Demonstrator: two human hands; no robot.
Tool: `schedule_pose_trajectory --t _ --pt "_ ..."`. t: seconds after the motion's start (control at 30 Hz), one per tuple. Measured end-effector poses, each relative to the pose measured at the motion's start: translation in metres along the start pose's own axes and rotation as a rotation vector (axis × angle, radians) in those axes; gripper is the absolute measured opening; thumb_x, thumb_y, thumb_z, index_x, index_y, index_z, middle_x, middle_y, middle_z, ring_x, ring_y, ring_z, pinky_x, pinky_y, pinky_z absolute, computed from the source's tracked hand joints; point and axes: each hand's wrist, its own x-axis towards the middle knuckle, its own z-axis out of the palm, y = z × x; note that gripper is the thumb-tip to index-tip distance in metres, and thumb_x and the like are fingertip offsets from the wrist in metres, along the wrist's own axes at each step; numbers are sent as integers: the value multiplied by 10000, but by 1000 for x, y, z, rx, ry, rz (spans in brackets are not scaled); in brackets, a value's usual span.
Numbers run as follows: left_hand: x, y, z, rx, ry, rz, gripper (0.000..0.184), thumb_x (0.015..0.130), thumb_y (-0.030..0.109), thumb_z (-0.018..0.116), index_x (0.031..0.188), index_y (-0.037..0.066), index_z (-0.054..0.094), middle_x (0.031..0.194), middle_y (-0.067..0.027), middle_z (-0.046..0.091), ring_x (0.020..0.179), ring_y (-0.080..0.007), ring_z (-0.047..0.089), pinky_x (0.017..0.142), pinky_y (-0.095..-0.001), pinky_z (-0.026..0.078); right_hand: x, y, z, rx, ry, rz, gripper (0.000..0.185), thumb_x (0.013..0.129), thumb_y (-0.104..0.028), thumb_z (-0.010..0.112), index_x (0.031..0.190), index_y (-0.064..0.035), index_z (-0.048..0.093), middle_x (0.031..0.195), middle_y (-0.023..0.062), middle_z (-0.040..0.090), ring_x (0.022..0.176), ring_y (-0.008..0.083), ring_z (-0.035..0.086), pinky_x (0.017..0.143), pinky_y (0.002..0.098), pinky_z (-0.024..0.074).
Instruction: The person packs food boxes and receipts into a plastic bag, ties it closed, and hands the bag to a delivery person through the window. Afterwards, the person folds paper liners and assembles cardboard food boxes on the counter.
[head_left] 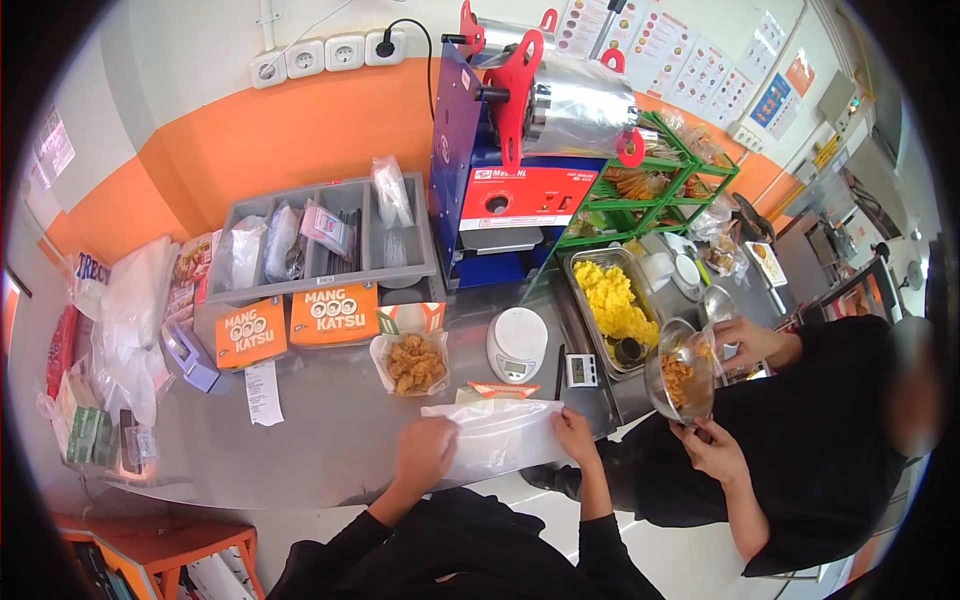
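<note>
A white plastic bag (505, 440) stretches between my two hands at the counter's front edge. My left hand (427, 452) is closed on the bag's left side, and my right hand (573, 436) pinches its right upper corner. Just behind the bag shows the top of a paper box with an orange and green print (500, 391). An open box of fried pieces (414, 365) stands beyond my left hand. A white kitchen scale (517, 345) and a small timer (581, 370) are on the counter (330, 440) behind and right of the bag.
Two closed orange boxes (250, 333), a receipt (264, 393), a tape dispenser (190, 356) and a grey divided tray (325, 285) are at left. Behind stands a sealing machine (520, 195). At right, a co-worker tilts a metal bowl (684, 375) beside a tray of yellow food (610, 300).
</note>
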Motion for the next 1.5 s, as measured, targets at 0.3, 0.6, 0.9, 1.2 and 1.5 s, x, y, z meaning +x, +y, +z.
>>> schedule_pose_trajectory --t 0.3,0.6,0.9,1.2,1.5 --pt "25 -3 32 175 -271 221 386 836 260 575 1151 36 564 1192 -110 530 1262 -276 391 1107 -454 227 -27 -54 15 -287 306 -126 220 827 -181 598 971 -16 576 872 159 601 800 313 573 725 409 438" --pt "36 1 43 260 -318 157 408 809 212 559 1170 20 556 1146 -124 538 1159 -262 452 1016 -417 304 -7 -72 50 -601 -110 -764 291 761 -127 639 1033 -40 585 1018 95 554 1029 267 508 865 398 399" --pt "56 -17 84 678 -361 149 279 773 170 535 995 19 615 975 -66 564 1015 -212 497 917 -352 346 9 -45 75 -819 -134 -694 466 799 -277 618 1198 -48 541 1240 80 511 1214 241 437 1046 430 307" --pt "74 -19 110 706 -482 11 209 783 150 530 940 48 623 956 -47 577 996 -184 514 934 -367 333 11 -64 64 -1004 -311 -584 473 815 -283 590 1236 -72 538 1295 69 497 1243 248 434 1068 448 288" --pt "56 -33 104 676 -352 41 447 758 224 587 1139 -7 552 1026 -58 556 981 -191 505 973 -401 297 19 -58 62 -750 -169 -594 517 651 -215 749 1124 -80 589 1200 78 530 1152 234 500 1002 369 368"
